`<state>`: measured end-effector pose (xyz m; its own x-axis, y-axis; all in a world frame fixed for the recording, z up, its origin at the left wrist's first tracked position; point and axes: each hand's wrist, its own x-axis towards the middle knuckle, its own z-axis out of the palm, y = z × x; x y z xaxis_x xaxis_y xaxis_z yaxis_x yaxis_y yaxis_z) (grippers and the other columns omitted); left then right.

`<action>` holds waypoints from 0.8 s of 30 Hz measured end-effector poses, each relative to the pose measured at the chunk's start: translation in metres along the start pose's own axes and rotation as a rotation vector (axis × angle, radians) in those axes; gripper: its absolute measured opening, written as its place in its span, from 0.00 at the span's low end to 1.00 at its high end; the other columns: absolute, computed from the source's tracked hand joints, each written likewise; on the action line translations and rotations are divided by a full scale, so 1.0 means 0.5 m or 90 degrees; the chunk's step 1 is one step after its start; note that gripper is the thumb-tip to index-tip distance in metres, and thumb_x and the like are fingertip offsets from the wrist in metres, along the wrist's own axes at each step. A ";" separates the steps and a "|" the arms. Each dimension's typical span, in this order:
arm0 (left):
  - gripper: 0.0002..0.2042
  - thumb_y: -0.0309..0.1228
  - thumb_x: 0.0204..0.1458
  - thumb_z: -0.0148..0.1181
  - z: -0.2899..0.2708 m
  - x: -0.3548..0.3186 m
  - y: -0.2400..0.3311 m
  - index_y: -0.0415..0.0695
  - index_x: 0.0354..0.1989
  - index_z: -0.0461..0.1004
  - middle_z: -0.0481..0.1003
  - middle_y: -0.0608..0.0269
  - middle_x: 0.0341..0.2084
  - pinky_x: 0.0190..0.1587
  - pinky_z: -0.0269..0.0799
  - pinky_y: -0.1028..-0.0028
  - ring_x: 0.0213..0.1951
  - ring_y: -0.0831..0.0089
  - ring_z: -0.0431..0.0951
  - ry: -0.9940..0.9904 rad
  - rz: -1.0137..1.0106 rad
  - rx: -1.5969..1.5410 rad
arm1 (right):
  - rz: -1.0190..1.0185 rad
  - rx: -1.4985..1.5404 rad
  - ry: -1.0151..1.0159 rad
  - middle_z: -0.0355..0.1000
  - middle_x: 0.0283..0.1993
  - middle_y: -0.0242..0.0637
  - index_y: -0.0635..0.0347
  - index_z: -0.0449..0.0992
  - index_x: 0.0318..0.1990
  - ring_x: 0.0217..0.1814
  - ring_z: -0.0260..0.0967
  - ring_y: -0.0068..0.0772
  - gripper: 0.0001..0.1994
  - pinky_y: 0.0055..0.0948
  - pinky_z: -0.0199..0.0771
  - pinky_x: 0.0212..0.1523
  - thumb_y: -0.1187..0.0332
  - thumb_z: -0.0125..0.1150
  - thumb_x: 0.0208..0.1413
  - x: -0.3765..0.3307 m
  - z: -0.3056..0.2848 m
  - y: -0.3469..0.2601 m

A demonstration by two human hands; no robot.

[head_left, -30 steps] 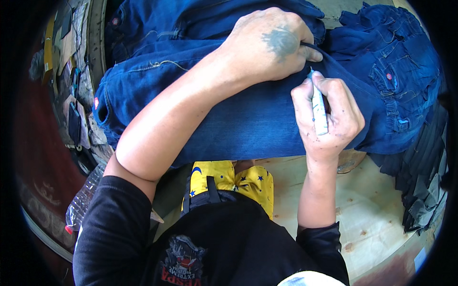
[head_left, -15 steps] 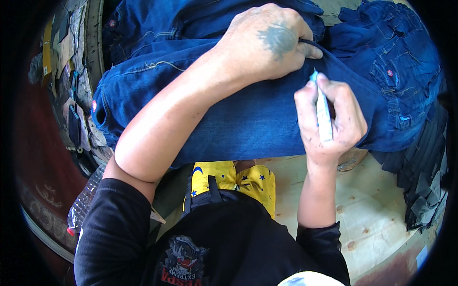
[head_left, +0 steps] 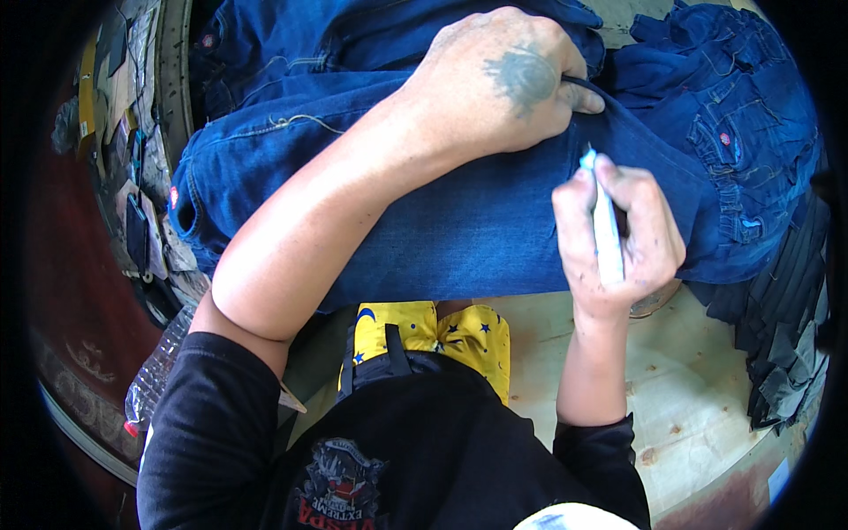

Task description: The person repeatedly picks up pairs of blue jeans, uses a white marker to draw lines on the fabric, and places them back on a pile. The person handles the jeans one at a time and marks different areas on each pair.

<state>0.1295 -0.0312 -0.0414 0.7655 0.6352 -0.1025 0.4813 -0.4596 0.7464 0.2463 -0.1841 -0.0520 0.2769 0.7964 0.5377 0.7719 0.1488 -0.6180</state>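
Blue denim jeans (head_left: pixel 442 234) lie spread across in front of me. With fingers closed, my left hand (head_left: pixel 512 84) pinches a folded edge of the denim near the top middle; most of those fingertips are hidden. Just below and right of it, my right hand (head_left: pixel 618 221) grips a slim white pen-shaped tool (head_left: pixel 608 230) with a light-blue collar. Its thin dark tip points up and away from me, close over the cloth; whether it touches cannot be told. A short seam line or slit shows in the denim beside the tip.
More denim garments, one with a gathered elastic waist (head_left: pixel 733 190), are heaped at the right and far side. Dark cloth strips (head_left: pixel 791 353) hang at the right edge. At left are a cluttered ledge (head_left: pixel 132 177) and a clear plastic bottle (head_left: pixel 159 371). A pale wooden board (head_left: pixel 680 380) lies below.
My right hand has shifted slightly right and toward me with the tool. My left hand has moved a little to the right, still pinching the denim.
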 end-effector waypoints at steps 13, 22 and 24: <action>0.12 0.38 0.59 0.71 -0.008 -0.007 0.003 0.40 0.33 0.88 0.84 0.41 0.29 0.45 0.82 0.52 0.37 0.42 0.86 0.024 0.046 0.010 | 0.010 0.000 0.025 0.71 0.23 0.41 0.68 0.78 0.31 0.18 0.69 0.37 0.07 0.27 0.72 0.21 0.85 0.68 0.45 -0.011 0.004 -0.001; 0.13 0.37 0.58 0.72 0.008 0.003 -0.007 0.39 0.32 0.87 0.83 0.40 0.28 0.43 0.81 0.51 0.35 0.41 0.86 0.009 0.018 0.006 | 0.017 0.001 0.024 0.71 0.23 0.41 0.67 0.77 0.30 0.19 0.70 0.37 0.07 0.26 0.72 0.22 0.86 0.68 0.45 -0.016 0.002 -0.003; 0.13 0.37 0.58 0.72 0.013 0.004 -0.015 0.38 0.32 0.87 0.83 0.40 0.28 0.43 0.81 0.51 0.35 0.42 0.86 0.022 0.040 -0.004 | 0.012 -0.025 0.031 0.71 0.23 0.42 0.68 0.77 0.30 0.19 0.71 0.37 0.07 0.26 0.73 0.22 0.86 0.67 0.45 -0.016 0.007 0.002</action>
<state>0.1302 -0.0305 -0.0516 0.7787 0.6265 -0.0331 0.4305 -0.4951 0.7547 0.2428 -0.1884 -0.0590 0.3187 0.7688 0.5544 0.7878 0.1104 -0.6059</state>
